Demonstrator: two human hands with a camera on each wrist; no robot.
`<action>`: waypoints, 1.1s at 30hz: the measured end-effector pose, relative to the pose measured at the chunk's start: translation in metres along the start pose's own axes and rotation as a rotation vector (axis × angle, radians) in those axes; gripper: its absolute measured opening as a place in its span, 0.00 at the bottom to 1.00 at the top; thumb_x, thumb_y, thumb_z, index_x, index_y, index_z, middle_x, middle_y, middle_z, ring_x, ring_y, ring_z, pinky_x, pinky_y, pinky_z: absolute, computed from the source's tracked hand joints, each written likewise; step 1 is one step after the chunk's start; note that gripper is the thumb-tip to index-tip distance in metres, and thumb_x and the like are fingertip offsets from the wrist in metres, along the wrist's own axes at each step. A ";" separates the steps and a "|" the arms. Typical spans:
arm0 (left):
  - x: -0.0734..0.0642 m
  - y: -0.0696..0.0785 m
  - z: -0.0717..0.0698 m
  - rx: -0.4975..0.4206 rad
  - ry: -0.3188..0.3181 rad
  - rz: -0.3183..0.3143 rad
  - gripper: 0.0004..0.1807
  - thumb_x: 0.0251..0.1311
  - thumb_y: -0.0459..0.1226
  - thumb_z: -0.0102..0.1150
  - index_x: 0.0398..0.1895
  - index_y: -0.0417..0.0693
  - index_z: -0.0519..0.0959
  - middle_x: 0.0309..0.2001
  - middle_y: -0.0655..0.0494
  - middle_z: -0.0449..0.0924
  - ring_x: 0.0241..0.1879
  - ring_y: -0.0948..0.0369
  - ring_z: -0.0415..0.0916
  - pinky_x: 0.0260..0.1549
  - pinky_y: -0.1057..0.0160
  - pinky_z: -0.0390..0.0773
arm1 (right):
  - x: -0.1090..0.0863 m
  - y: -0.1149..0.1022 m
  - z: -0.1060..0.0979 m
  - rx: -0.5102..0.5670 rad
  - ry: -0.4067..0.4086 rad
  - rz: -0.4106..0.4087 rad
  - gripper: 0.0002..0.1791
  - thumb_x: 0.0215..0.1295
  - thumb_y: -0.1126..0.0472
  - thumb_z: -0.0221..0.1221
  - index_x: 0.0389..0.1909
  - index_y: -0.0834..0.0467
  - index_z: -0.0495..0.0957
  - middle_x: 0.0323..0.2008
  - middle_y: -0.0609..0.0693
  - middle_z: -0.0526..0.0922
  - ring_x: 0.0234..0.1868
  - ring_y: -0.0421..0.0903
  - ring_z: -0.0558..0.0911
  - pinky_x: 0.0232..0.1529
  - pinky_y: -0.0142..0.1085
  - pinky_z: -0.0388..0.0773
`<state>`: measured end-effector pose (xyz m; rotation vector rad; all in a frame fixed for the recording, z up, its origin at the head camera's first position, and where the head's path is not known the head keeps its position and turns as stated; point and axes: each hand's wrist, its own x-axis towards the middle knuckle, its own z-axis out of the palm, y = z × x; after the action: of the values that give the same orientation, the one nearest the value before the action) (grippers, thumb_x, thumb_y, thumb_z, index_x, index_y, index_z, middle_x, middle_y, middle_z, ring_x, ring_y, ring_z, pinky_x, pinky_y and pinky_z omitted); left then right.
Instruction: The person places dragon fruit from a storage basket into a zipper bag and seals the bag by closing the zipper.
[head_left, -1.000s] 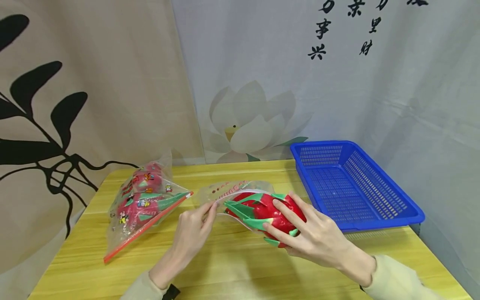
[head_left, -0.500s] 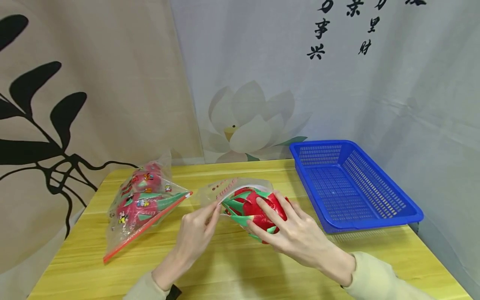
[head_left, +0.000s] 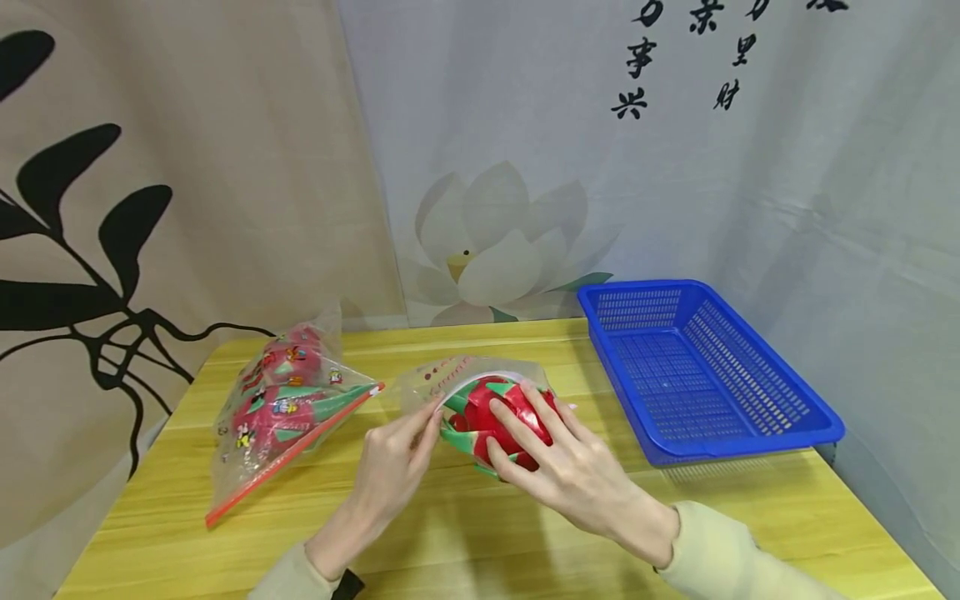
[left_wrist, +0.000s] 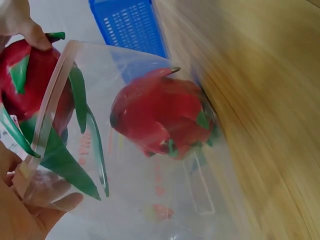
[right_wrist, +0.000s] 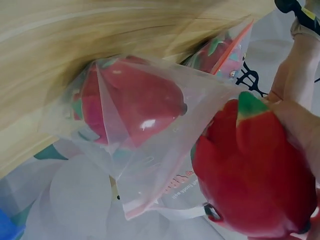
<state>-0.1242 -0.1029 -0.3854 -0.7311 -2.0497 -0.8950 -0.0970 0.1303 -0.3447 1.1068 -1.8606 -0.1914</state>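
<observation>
My right hand [head_left: 573, 471] grips a red dragon fruit [head_left: 480, 412] with green leaf tips, its fingers spread over the top. In the left wrist view the leafy end of this fruit is inside the mouth of a clear plastic bag [left_wrist: 135, 200]. My left hand [head_left: 393, 458] pinches the rim of that bag between thumb and fingers. A second dragon fruit [left_wrist: 160, 117] lies inside the bag, seen through the plastic; in the head view it is hidden. The right wrist view also shows the held fruit [right_wrist: 255, 175] beside the bag's edge.
On the left of the wooden table [head_left: 420, 550] lies another clear bag [head_left: 281, 408] with a red slider strip and dragon fruits inside. A blue plastic basket [head_left: 697, 375] stands at the right. Behind the table hangs a printed cloth [head_left: 495, 125].
My right hand has moved left with the dragon fruit, which now sits further into the bag's mouth. My left hand keeps hold of the rim, nearly in place.
</observation>
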 end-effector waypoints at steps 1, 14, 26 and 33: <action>0.000 0.000 0.000 -0.003 -0.001 -0.001 0.14 0.53 0.24 0.62 0.45 0.33 0.82 0.22 0.49 0.84 0.14 0.80 0.53 0.10 0.85 0.53 | 0.000 0.000 0.001 0.010 -0.001 0.013 0.15 0.76 0.55 0.40 0.49 0.49 0.76 0.57 0.57 0.79 0.55 0.62 0.79 0.39 0.50 0.84; 0.001 0.000 -0.003 0.045 -0.030 -0.111 0.17 0.53 0.26 0.62 0.48 0.32 0.80 0.35 0.39 0.86 0.10 0.75 0.66 0.08 0.84 0.54 | 0.002 0.017 0.002 0.092 -0.004 0.113 0.33 0.34 0.49 0.76 0.47 0.50 0.79 0.55 0.56 0.81 0.54 0.61 0.80 0.45 0.50 0.82; 0.000 0.001 -0.006 0.031 -0.040 -0.125 0.13 0.51 0.24 0.61 0.42 0.32 0.82 0.40 0.38 0.85 0.32 0.50 0.86 0.25 0.70 0.82 | 0.009 0.010 0.014 0.029 0.027 0.149 0.32 0.38 0.42 0.75 0.46 0.50 0.79 0.54 0.55 0.81 0.53 0.60 0.81 0.46 0.50 0.82; 0.000 0.003 -0.005 0.044 -0.028 -0.114 0.11 0.54 0.25 0.61 0.42 0.31 0.82 0.40 0.38 0.84 0.34 0.48 0.85 0.30 0.66 0.83 | 0.012 -0.002 0.024 -0.015 0.065 0.099 0.15 0.63 0.51 0.60 0.46 0.54 0.79 0.51 0.55 0.83 0.54 0.56 0.81 0.51 0.48 0.80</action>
<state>-0.1197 -0.1056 -0.3821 -0.6111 -2.1467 -0.9052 -0.1163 0.1128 -0.3512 0.9965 -1.8481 -0.1111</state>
